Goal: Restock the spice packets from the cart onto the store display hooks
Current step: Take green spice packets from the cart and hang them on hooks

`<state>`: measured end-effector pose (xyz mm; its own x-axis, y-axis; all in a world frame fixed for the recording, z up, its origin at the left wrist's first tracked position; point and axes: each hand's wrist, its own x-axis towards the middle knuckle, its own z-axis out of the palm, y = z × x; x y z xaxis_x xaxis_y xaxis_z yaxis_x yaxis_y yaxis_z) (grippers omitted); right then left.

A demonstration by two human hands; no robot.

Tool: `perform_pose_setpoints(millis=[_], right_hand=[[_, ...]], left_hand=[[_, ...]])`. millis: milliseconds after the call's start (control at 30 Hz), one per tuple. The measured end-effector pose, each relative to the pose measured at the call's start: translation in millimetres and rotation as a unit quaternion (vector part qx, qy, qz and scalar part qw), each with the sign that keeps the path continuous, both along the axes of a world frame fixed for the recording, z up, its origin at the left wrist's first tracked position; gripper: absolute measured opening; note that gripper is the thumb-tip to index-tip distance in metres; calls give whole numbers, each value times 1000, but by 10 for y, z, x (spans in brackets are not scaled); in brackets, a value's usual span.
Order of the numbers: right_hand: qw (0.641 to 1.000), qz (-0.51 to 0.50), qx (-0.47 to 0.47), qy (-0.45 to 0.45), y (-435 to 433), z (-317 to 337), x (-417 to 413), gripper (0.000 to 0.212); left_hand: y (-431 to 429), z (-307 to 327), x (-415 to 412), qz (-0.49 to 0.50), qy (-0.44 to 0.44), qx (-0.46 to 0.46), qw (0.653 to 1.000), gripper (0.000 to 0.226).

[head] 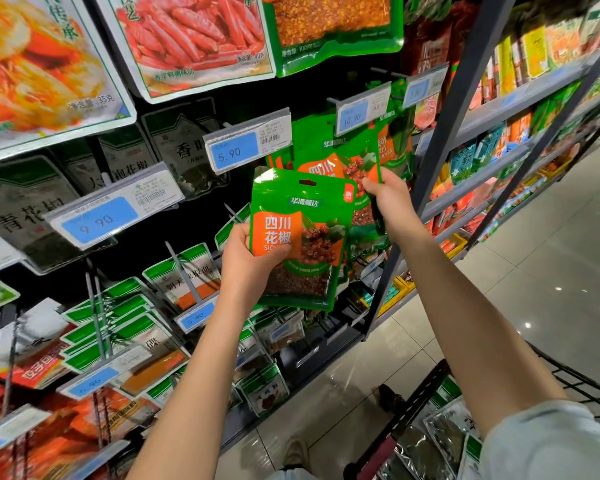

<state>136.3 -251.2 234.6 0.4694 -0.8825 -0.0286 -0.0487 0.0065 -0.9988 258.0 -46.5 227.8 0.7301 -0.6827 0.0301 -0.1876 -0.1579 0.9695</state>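
Note:
A green and orange Sichuan pepper packet [302, 237] is held up in front of the display, and my left hand [250, 261] grips its left edge with the thumb across the front. Just behind it a second, matching packet [340, 161] hangs among others on a hook under the 5.90 price tag [246, 142]. My right hand [388, 199] pinches that hanging packet at its lower right edge. More packets [444, 431] lie in the cart at the bottom right.
The display wall holds many hooks with price tags [111, 209] and green-and-white spice packets [125, 323] lower left. A dark shelf upright [440, 143] stands just right of my right hand. The black wire cart [568, 379] is at bottom right on a tiled floor.

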Motion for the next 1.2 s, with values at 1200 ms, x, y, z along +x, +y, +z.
perform_pose_setpoints(millis=[1200], right_hand=[[988, -73, -68, 119, -298, 112, 418, 53]], left_hand=[[-67, -39, 58, 11, -34, 14, 999, 44]])
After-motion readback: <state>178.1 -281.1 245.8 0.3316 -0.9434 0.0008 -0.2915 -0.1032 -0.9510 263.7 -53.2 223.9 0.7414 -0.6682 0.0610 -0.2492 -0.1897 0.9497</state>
